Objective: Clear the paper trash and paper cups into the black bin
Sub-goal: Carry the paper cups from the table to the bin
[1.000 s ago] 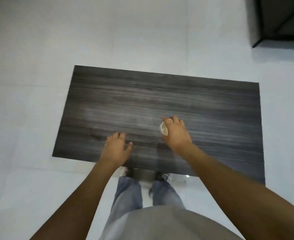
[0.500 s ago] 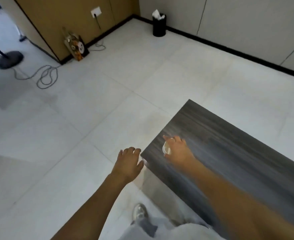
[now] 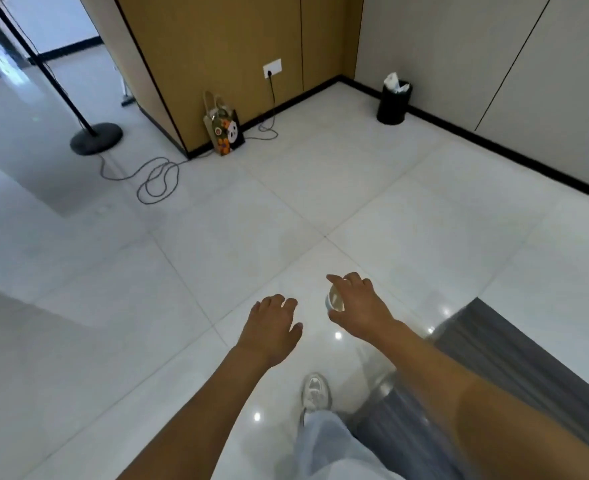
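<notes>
Carrying the small white paper cup [image 3: 334, 301] in our right hand's [image 3: 357, 306] curled grip, left hand [image 3: 272, 323] loose and empty, we risk dropping it well short of the round black bin [image 3: 393, 102].

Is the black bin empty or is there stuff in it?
Not empty. White crumpled paper sticks up above the rim of the black bin by the wall.
</notes>
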Tool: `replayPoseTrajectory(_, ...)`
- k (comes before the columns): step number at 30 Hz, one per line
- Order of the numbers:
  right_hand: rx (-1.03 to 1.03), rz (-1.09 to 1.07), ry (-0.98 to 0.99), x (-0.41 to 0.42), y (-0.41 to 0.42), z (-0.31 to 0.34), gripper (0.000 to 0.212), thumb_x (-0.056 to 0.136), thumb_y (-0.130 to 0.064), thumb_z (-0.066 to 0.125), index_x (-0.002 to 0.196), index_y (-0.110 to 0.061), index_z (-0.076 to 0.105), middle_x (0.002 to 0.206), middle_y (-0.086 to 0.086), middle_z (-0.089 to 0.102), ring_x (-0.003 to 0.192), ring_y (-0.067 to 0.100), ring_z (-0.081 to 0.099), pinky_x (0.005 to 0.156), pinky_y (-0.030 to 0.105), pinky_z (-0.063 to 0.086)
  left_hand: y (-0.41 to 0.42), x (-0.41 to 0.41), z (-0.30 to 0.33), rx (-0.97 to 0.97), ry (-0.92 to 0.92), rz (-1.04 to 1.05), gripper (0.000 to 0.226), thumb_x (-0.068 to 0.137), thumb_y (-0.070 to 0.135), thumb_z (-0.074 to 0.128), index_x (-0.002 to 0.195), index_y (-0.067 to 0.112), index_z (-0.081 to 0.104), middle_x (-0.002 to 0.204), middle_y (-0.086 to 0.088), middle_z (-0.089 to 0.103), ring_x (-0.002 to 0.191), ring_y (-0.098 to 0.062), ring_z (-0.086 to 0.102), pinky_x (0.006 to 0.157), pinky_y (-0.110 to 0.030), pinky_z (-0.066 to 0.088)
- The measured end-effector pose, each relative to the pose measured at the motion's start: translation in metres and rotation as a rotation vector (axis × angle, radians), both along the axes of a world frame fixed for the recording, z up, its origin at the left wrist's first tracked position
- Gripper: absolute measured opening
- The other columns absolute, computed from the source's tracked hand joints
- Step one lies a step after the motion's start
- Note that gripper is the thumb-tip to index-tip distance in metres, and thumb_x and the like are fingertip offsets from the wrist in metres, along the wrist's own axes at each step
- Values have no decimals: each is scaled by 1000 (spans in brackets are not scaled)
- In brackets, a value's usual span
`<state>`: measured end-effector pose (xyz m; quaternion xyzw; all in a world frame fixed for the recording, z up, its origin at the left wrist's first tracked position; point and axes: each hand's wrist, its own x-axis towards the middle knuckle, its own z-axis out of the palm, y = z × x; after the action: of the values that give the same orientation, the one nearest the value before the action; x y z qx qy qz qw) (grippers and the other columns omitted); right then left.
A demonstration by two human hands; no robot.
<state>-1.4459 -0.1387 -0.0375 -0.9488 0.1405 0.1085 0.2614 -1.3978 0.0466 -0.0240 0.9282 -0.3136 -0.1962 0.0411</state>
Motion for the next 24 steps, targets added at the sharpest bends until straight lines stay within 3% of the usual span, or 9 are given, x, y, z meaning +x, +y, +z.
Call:
replayPoseTrajectory(15,-63,-118,-62,356,-166,42,68,86,-31,61,146,-29,29,138,4,37,121,24,36,94,35,45,-176,382,27,-42,11,-157,48,98,37,39,141,15,37,139,-6,45,125,-22,43,106,-33,34)
replayPoseTrajectory(24,-75,-334,-62,533,-274,60,69,86,-29,62,146,-29,29,139,4,37,124,26,35,93,37,46,-306,601,33,-51,-13,-340,48,98,37,40,141,15,38,139,-6,45,126,-23,43,106,-33,35)
